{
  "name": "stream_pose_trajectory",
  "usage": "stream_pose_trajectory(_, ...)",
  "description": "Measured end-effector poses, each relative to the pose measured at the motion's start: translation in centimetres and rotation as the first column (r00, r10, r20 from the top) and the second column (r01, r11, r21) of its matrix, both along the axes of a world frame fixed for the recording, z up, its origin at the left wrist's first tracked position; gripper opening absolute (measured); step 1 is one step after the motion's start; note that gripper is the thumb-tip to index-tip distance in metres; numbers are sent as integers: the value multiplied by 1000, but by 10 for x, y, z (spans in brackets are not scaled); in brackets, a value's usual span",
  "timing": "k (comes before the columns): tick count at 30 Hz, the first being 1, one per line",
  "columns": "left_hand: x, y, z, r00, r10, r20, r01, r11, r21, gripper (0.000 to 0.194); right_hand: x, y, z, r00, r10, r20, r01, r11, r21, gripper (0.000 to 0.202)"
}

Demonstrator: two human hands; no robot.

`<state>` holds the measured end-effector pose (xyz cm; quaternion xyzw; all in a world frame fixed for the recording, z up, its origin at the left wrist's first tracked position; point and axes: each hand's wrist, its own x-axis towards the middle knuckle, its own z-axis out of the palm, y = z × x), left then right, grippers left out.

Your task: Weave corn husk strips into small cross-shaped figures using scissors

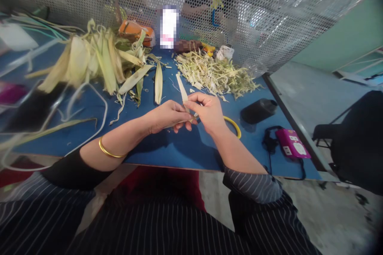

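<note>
Over the blue table [191,149], my left hand [170,116] and my right hand [206,109] meet with their fingers closed around a pale strip of corn husk [181,87]. One end of the strip sticks up and away from my fingers; the rest is partly hidden between the hands. Beyond them lies a heap of shredded husk [212,75]. A single husk leaf [158,83] lies a little to the left of it. Farther left is a pile of whole dried husks [89,57].
A dark bottle [259,110] lies at the right, near a yellow ring [233,125] and a magenta box [292,143] with a cord. An orange pouch [136,32] sits before the perforated metal screen [257,20]. White tubing [103,115] curves at left. A black chair [356,139] stands right.
</note>
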<state>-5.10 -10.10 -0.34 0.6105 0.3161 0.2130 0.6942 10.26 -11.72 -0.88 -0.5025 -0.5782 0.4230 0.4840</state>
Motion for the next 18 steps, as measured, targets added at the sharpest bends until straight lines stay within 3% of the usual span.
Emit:
stream_pose_trajectory(5,1,1,-4,999,-45,-12,45,999,-6,15,-2,0,-1,991,-57,118,44,993,110,14)
stream_pose_trajectory(10,1,2,-9,997,-79,-8,79,996,-48,14,-4,-1,-2,986,-70,150,49,989,136,14)
stream_pose_trajectory(18,1,5,-10,997,56,44,-49,989,-140,14,0,2,-5,999,0,42,0,1000,-1,21)
